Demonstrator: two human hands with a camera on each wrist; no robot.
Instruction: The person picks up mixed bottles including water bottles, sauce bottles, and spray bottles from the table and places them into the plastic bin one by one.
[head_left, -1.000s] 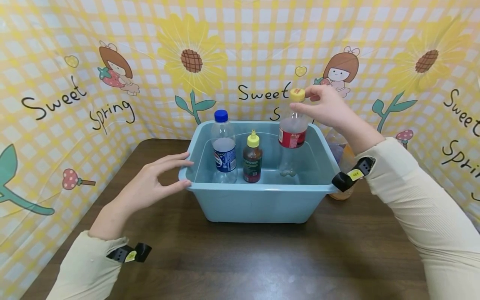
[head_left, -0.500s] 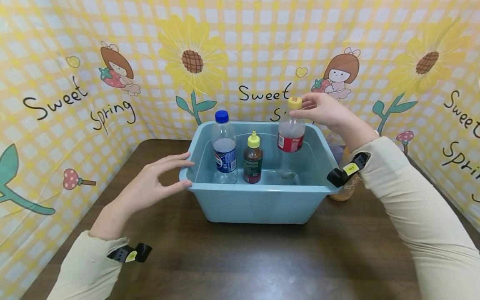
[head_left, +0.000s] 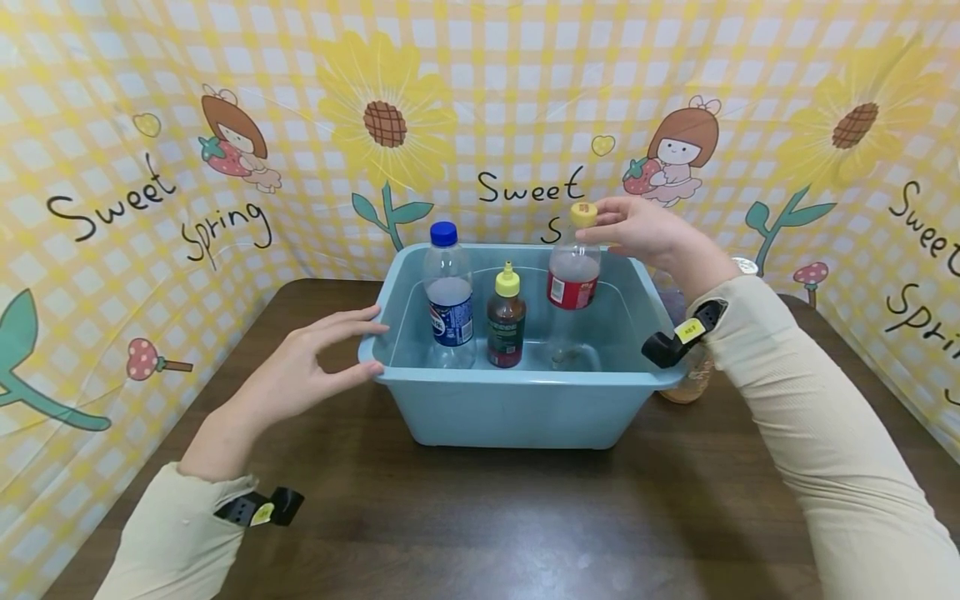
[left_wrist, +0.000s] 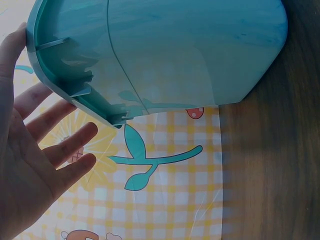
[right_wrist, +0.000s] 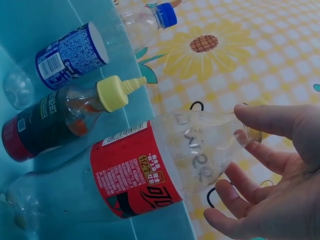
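A pale blue plastic tub (head_left: 510, 412) stands on the dark wooden table. My left hand (head_left: 300, 362) has its fingertips and thumb at the tub's left rim, fingers mostly extended. With thumb and fingers, my right hand (head_left: 652, 233) pinches the neck of a clear soda bottle (right_wrist: 135, 172), which has a red label and a yellow cap (head_left: 583, 214). That bottle is upright in the tub's right part, its base low near the floor. Left of it stand a squeeze bottle (head_left: 506, 325) with a yellow nozzle and a clear soda bottle (head_left: 450, 321) with a blue cap and blue label.
Outside the tub on the right, partly behind the right forearm, is a container with orange contents (head_left: 690, 383). Something purplish (head_left: 671, 304) shows beside it. A yellow checked cloth (head_left: 480, 92) printed with sunflowers hangs close behind the table (head_left: 465, 525).
My right hand has lowered the red-labelled soda bottle into the tub and moved it slightly left. The left hand has stayed at the rim.
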